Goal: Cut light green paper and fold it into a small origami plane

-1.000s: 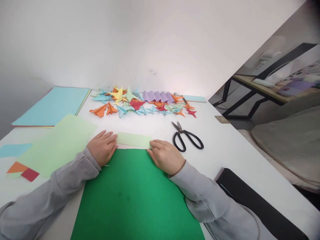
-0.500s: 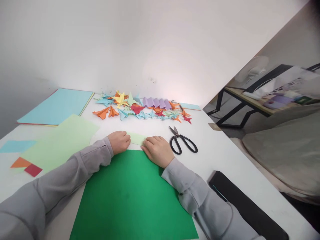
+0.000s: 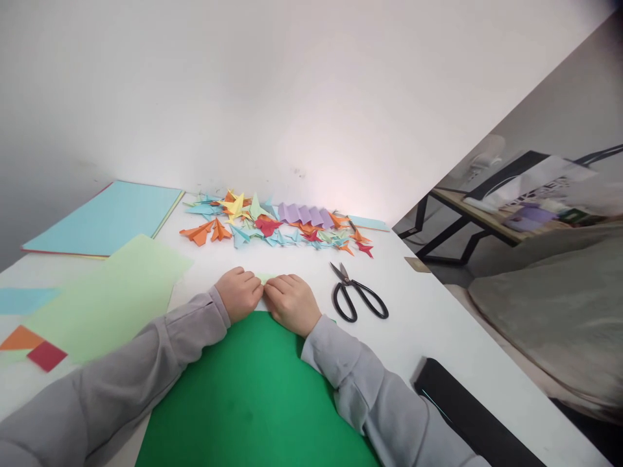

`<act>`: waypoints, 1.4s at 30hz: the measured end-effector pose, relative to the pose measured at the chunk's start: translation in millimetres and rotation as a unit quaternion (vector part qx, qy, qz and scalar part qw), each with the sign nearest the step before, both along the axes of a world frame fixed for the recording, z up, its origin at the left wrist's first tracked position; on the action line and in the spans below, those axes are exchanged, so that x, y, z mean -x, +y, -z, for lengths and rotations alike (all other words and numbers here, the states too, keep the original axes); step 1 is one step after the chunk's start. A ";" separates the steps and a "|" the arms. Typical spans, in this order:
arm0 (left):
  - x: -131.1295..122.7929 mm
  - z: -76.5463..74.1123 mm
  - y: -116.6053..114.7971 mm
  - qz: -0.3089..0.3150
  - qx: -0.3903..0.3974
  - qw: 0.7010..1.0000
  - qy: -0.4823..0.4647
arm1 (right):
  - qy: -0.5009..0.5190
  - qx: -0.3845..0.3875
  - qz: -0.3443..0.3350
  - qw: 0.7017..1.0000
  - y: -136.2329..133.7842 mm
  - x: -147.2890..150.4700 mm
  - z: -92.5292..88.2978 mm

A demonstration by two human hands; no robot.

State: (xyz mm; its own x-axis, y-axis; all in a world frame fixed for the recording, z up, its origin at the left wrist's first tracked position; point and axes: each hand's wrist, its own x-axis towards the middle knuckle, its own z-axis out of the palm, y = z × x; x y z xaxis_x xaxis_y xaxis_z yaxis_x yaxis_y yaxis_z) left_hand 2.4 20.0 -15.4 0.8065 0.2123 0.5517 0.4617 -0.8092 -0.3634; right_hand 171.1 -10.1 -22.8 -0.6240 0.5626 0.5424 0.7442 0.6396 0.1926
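My left hand (image 3: 239, 294) and my right hand (image 3: 293, 303) meet at the far edge of a green sheet of paper (image 3: 257, 389). Both are closed, fingers curled, on a small piece of light green paper (image 3: 265, 277). Only a sliver of that piece shows between and behind the fingers; its folds are hidden. To the right of my right hand lies a pair of black-handled scissors (image 3: 357, 292), blades slightly apart. A larger light green sheet (image 3: 117, 298) rests left of my left hand.
Folded paper shapes (image 3: 267, 226) and a purple pleated strip (image 3: 305, 215) line the wall. A stack of coloured paper (image 3: 102, 217) lies back left, with red (image 3: 47, 355), orange (image 3: 20, 338) and blue (image 3: 26, 300) pieces nearer. A black case-like object (image 3: 472, 415) lies at right.
My hands have come together along the light green piece, the right moving left and the left moving right. Less of the piece shows between them. The view has tilted up slightly.
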 end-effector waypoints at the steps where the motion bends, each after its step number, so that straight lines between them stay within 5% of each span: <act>1: 0.4 0.2 0.0 0.003 0.002 1.000 -0.007 | 0.005 -0.002 -0.005 1.000 -0.7 -0.3 -0.3; 14: 25.9 -5.0 13.1 -0.012 -0.046 0.995 -0.086 | 0.160 -0.073 0.081 0.981 2.6 -34.6 -3.5; 23: 7.5 -4.7 -3.1 0.022 0.010 0.997 -0.074 | 0.063 -0.065 -0.051 0.995 -2.7 -4.8 -8.2; 30: 6.6 -1.4 -2.6 0.025 0.011 0.997 -0.074 | 0.040 -0.059 -0.043 0.997 -6.6 -7.4 -8.5; 42: 45.9 -18.3 20.6 -0.044 -0.089 0.987 -0.127 | 0.079 -0.082 0.045 0.992 5.6 -37.2 -2.8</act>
State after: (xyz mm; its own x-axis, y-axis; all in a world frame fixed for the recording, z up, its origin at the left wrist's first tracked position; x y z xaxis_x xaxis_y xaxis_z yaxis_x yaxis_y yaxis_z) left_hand -43.5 40.6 2.8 0.6211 0.1565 0.7680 0.6208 -0.6963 -0.3602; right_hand 208.3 -4.4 -20.0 -0.4741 0.5085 0.7188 0.8266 0.5383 0.1644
